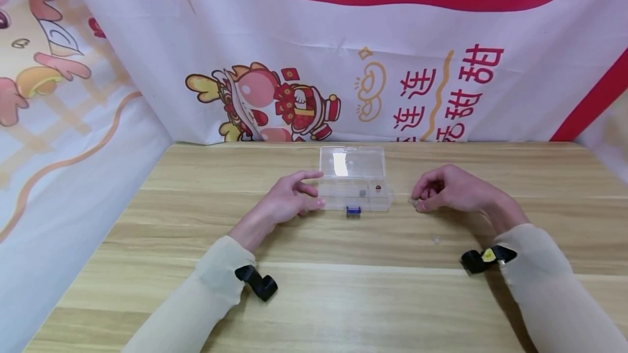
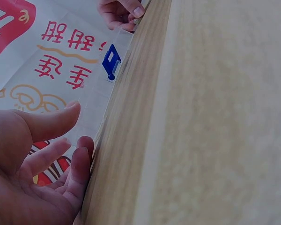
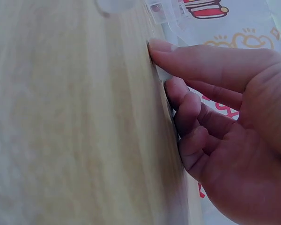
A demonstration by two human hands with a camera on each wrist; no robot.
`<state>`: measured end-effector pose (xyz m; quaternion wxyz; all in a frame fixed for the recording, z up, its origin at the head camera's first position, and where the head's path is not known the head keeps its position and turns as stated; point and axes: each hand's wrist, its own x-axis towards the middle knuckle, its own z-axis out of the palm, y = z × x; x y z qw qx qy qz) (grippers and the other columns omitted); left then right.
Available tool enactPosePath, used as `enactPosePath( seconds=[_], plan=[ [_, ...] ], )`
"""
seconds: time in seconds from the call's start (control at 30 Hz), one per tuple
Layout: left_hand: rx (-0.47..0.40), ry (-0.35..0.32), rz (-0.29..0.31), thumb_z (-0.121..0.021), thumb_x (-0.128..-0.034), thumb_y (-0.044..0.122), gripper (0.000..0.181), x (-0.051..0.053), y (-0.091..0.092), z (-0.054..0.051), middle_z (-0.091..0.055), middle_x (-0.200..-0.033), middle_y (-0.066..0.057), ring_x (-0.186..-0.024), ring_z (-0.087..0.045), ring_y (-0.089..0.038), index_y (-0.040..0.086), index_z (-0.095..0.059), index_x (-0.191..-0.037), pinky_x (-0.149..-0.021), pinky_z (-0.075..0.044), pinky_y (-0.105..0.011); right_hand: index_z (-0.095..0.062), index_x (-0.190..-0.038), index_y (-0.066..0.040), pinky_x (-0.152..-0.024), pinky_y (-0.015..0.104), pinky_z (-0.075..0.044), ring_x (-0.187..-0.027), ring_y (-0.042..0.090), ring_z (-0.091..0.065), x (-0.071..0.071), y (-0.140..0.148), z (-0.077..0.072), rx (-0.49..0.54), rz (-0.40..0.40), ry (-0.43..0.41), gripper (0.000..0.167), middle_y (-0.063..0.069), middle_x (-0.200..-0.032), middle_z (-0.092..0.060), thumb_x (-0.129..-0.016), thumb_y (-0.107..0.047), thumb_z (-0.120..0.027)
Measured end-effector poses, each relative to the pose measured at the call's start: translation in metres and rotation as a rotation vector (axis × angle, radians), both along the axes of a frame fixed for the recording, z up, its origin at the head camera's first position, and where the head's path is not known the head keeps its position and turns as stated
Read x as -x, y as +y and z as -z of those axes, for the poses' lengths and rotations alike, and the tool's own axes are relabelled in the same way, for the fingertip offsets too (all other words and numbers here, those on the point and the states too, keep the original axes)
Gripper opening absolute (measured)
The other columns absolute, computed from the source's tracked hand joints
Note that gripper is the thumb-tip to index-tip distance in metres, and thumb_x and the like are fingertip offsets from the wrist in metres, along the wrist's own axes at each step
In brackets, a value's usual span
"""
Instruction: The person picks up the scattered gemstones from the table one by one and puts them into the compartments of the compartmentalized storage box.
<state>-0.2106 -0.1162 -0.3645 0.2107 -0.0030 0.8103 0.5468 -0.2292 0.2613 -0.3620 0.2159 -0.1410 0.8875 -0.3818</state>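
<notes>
A clear plastic compartment box (image 1: 324,201) lies on the table with its clear lid (image 1: 363,162) raised at the back and a blue latch (image 1: 353,211) at its front. Inside are a small grey piece (image 1: 362,193) and a dark reddish-brown bead (image 1: 378,188). My left hand (image 1: 290,198) touches the box's left end, its thumb and index finger spread and fairly straight. To the right of the box, my right hand (image 1: 448,189) pinches a small clear piece (image 1: 413,201) at the tabletop; the fingers partly hide it. A second small clear piece (image 1: 436,239) lies nearer me.
The wooden table (image 1: 343,304) meets a printed cloth (image 1: 304,31) hanging behind it. Another printed cloth (image 1: 98,124) hangs along the left side. Black wrist camera mounts (image 1: 265,287) sit on both sleeves.
</notes>
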Motion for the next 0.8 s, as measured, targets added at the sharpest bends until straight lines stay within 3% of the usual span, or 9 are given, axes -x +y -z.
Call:
enactPosePath(
  seconds=[0.47, 0.8],
  plan=[
    [0.009, 0.009, -0.004, -0.081, -0.0944, 0.017, 0.064, -0.001, -0.002, 0.000, -0.064, -0.129, -0.008, -0.100, -0.065, -0.023, 0.034, -0.057, -0.151, -0.078, -0.057, -0.028, -0.077, -0.103, -0.011, -0.074, 0.027, -0.048, -0.085, 0.018, -0.057, -0.002, -0.006, -0.002, 0.003, -0.015, 0.069, 0.019, 0.007, -0.094, -0.069, -0.092, -0.023, -0.084],
    [0.003, 0.012, 0.008, -0.081, -0.0941, 0.016, 0.064, 0.001, 0.000, 0.001, -0.064, -0.130, -0.009, -0.100, -0.065, -0.023, 0.034, -0.057, -0.151, -0.078, -0.057, -0.028, -0.076, -0.102, -0.013, -0.075, 0.028, -0.048, -0.089, 0.021, -0.057, -0.005, -0.013, -0.005, 0.008, 0.025, 0.160, 0.017, 0.006, -0.096, -0.070, -0.091, -0.022, -0.084]
  ],
)
